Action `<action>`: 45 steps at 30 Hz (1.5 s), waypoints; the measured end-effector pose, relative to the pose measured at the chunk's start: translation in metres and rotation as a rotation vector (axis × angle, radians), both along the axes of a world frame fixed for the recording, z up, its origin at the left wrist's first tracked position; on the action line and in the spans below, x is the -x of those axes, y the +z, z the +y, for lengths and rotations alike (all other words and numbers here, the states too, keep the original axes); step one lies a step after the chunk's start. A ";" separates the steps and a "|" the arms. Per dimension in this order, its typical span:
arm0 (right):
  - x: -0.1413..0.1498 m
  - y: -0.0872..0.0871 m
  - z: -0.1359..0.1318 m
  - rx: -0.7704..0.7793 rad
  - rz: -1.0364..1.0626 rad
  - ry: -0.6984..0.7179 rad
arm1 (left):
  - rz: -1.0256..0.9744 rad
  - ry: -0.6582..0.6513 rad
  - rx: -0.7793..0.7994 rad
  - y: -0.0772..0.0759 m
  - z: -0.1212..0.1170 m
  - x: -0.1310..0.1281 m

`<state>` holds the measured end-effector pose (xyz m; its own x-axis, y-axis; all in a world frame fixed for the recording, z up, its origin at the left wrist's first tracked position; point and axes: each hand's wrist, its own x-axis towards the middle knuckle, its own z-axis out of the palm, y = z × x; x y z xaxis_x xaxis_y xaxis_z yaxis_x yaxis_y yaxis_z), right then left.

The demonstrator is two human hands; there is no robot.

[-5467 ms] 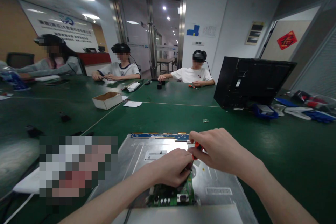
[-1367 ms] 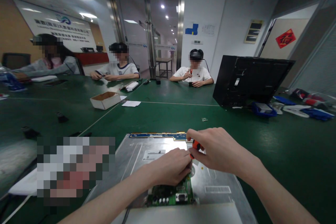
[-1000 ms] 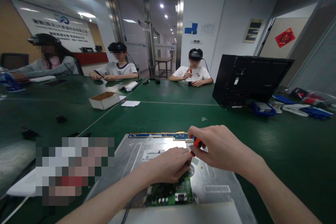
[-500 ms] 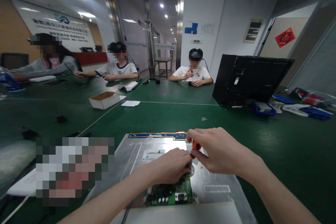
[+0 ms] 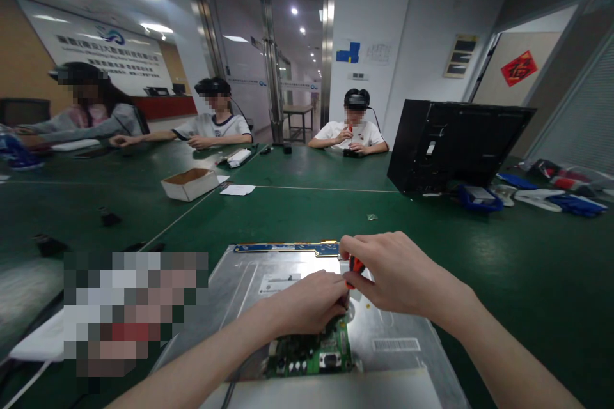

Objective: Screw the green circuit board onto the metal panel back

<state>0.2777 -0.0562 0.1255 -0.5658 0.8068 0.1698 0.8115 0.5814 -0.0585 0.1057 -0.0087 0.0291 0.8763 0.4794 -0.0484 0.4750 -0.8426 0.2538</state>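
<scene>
My right hand point(image 5: 391, 271) is closed round the orange-and-black handle of a screwdriver point(image 5: 355, 264), held over a flat metal-backed display panel point(image 5: 396, 364). Just below the handle, my left hand point(image 5: 314, 300) has its fingers pinched together at the screwdriver's lower end; they hide its shaft and tip. Under the left hand lies a green circuit board point(image 5: 311, 358), partly covered by that hand. A narrow blue circuit strip point(image 5: 283, 248) runs along the panel's far edge.
A black monitor point(image 5: 455, 147) stands at the right, with a blue tray point(image 5: 480, 198) and gloves point(image 5: 575, 203) near it. An open white box point(image 5: 189, 185) sits left of centre. Several people sit across the green table point(image 5: 307, 211). A blurred-out patch covers the near left.
The screwdriver handle has turned slightly in my right hand; both hands stay at nearly the same spot. Across the table, a person's arm has stretched further left.
</scene>
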 end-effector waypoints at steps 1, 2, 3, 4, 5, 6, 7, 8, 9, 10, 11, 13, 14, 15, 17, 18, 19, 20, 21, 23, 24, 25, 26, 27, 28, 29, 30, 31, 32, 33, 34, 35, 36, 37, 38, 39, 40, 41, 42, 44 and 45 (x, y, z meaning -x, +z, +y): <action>0.000 0.000 0.001 -0.008 -0.006 -0.010 | -0.003 0.002 0.001 0.000 0.000 0.000; 0.001 -0.001 0.002 -0.016 -0.011 -0.019 | -0.005 0.003 0.000 0.001 0.000 0.000; 0.001 -0.001 0.002 -0.024 -0.018 -0.027 | -0.005 0.003 -0.005 0.001 0.000 0.000; 0.001 -0.002 0.003 -0.032 -0.022 -0.033 | -0.004 0.003 -0.009 0.001 0.000 0.001; 0.001 -0.002 0.003 -0.038 -0.026 -0.036 | -0.003 0.004 -0.012 0.001 0.000 0.001; 0.001 -0.002 0.003 -0.041 -0.026 -0.035 | -0.002 0.005 -0.012 0.001 0.000 0.001; 0.000 -0.002 0.003 -0.042 -0.024 -0.033 | -0.001 0.006 -0.007 0.002 -0.001 0.001; 0.000 -0.001 0.003 -0.041 -0.019 -0.030 | -0.001 0.008 -0.003 0.002 -0.001 0.002; -0.001 -0.001 0.002 -0.042 -0.012 -0.029 | -0.003 0.009 0.001 0.002 -0.002 0.002; -0.002 0.000 0.002 -0.045 -0.004 -0.032 | -0.007 0.009 0.005 0.002 -0.002 0.002; -0.002 0.000 0.002 -0.050 0.002 -0.035 | -0.011 0.009 0.005 0.003 -0.003 0.002; -0.004 0.000 0.002 -0.063 0.007 -0.037 | -0.017 0.010 -0.002 0.004 -0.003 0.003; -0.004 0.000 0.002 -0.068 0.006 -0.034 | -0.017 0.013 -0.006 0.005 -0.003 0.003; -0.004 0.000 0.002 -0.073 0.004 -0.031 | -0.016 0.013 -0.007 0.005 -0.003 0.004; -0.005 0.000 0.002 -0.076 -0.001 -0.026 | -0.021 0.004 0.001 0.007 -0.002 0.004; -0.005 0.000 0.002 -0.078 -0.002 -0.027 | -0.023 -0.003 0.007 0.007 -0.002 0.004; -0.005 0.000 0.002 -0.079 -0.002 -0.027 | -0.025 -0.007 0.008 0.007 -0.002 0.004; -0.005 0.000 0.001 -0.080 -0.002 -0.029 | -0.024 -0.009 0.004 0.007 -0.002 0.005; -0.006 0.000 0.001 -0.081 0.000 -0.032 | -0.024 -0.007 -0.005 0.007 -0.002 0.005; -0.006 0.001 0.002 -0.089 0.003 -0.042 | -0.037 -0.006 -0.013 0.006 -0.003 0.006; -0.007 0.001 0.002 -0.093 0.006 -0.047 | -0.056 -0.014 -0.008 0.006 -0.003 0.007; -0.008 0.002 0.002 -0.098 0.010 -0.052 | -0.081 -0.023 0.000 0.006 -0.002 0.008; -0.010 0.003 0.002 -0.104 0.018 -0.055 | -0.108 -0.030 0.008 0.006 -0.001 0.009; -0.011 0.005 0.002 -0.112 0.028 -0.058 | -0.136 -0.031 0.012 0.007 0.001 0.011; -0.014 0.006 0.002 -0.121 0.040 -0.063 | -0.161 -0.023 0.013 0.009 0.003 0.013; -0.016 0.008 0.002 -0.131 0.053 -0.074 | -0.183 0.000 0.008 0.011 0.007 0.016; -0.019 0.011 0.002 -0.140 0.066 -0.096 | -0.201 0.034 0.000 0.014 0.011 0.020; -0.023 0.013 0.002 -0.153 0.080 -0.127 | -0.217 0.077 -0.008 0.017 0.016 0.024; -0.026 0.015 0.002 -0.165 0.093 -0.164 | -0.237 0.131 -0.019 0.020 0.021 0.028; -0.030 0.017 0.002 -0.177 0.105 -0.206 | -0.255 0.180 -0.028 0.022 0.026 0.033; -0.034 0.018 0.001 -0.184 0.116 -0.246 | -0.273 0.228 -0.040 0.024 0.031 0.039; -0.037 0.017 0.000 -0.188 0.125 -0.280 | -0.275 0.265 -0.044 0.025 0.035 0.045; -0.041 0.015 -0.001 -0.184 0.132 -0.305 | -0.255 0.297 -0.041 0.024 0.039 0.050; -0.044 0.011 -0.003 -0.173 0.142 -0.320 | -0.227 0.322 -0.034 0.023 0.041 0.056; -0.048 0.005 -0.005 -0.159 0.156 -0.326 | -0.191 0.337 -0.018 0.020 0.043 0.061; -0.052 -0.003 -0.009 -0.130 0.179 -0.317 | -0.157 0.346 0.001 0.017 0.043 0.066; -0.056 -0.013 -0.013 -0.090 0.215 -0.307 | -0.134 0.357 0.016 0.013 0.043 0.070; -0.060 -0.023 -0.018 -0.037 0.255 -0.302 | -0.120 0.369 0.026 0.010 0.042 0.073; -0.063 -0.035 -0.023 0.017 0.300 -0.307 | -0.110 0.380 0.034 0.006 0.040 0.075; -0.070 -0.058 -0.035 0.099 0.384 -0.352 | -0.094 0.399 0.046 0.000 0.037 0.077; -0.072 -0.069 -0.041 0.138 0.433 -0.367 | -0.087 0.409 0.047 -0.002 0.035 0.077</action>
<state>0.3495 -0.0971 0.0565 -0.1479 0.9680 0.2026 0.8438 0.2304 -0.4847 0.0286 0.0264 0.0269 0.6162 0.7875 -0.0126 0.7430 -0.5758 0.3412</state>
